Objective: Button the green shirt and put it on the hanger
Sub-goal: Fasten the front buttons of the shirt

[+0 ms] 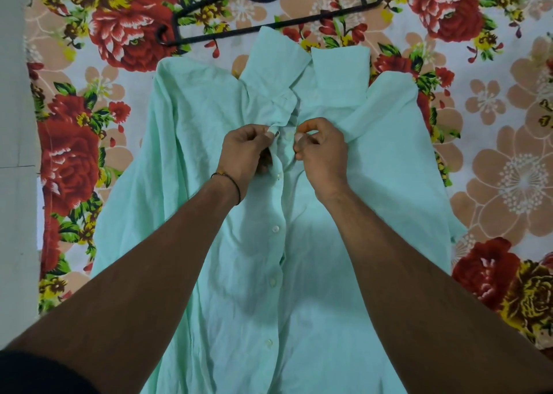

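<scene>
The mint-green shirt (299,244) lies flat on its back on a flowered sheet, collar away from me. Several white buttons down its front placket are fastened. My left hand (244,151) pinches the left edge of the placket just below the collar. My right hand (321,151) pinches the opposite edge at the same height, thumb and forefinger together on the cloth. The two hands are a few centimetres apart. A black plastic hanger (263,11) lies flat on the sheet just beyond the collar, its hook loop pointing away.
The flowered bedsheet (493,124) covers the whole surface under the shirt. A pale grey floor or wall strip (15,184) runs along the left edge. A thin dark thread band circles my left wrist (232,181).
</scene>
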